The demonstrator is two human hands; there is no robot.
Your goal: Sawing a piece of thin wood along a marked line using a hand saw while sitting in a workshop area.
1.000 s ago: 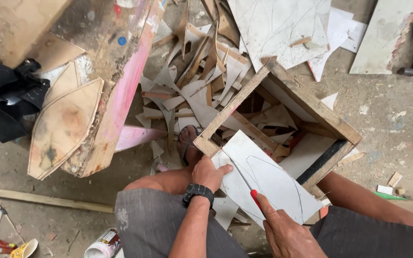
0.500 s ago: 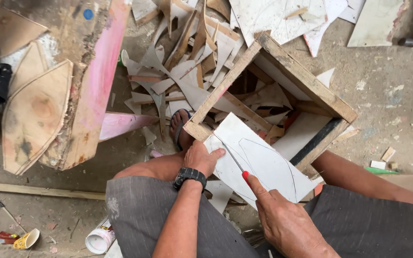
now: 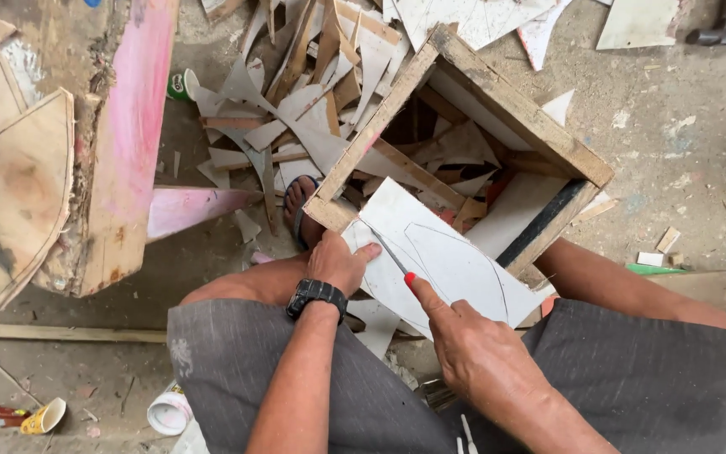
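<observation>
Pinning flat white leaf-marked sheet (image 3: 451,261) under left hand (image 3: 339,265), fingers splayed; right hand (image 3: 472,345) fingers closed gripping thin blade (image 3: 388,250), sheet's long axis running away diagonally.

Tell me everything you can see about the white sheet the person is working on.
The white sheet is a flat, thin, stiff-looking panel with uneven cut edges and a leaf-shaped outline drawn on it. It lies tilted across the near corner of an open wooden frame, over the person's lap. The left hand presses down its left edge. The right hand holds a thin blade with a red tip against its surface, on the drawn line.
</observation>
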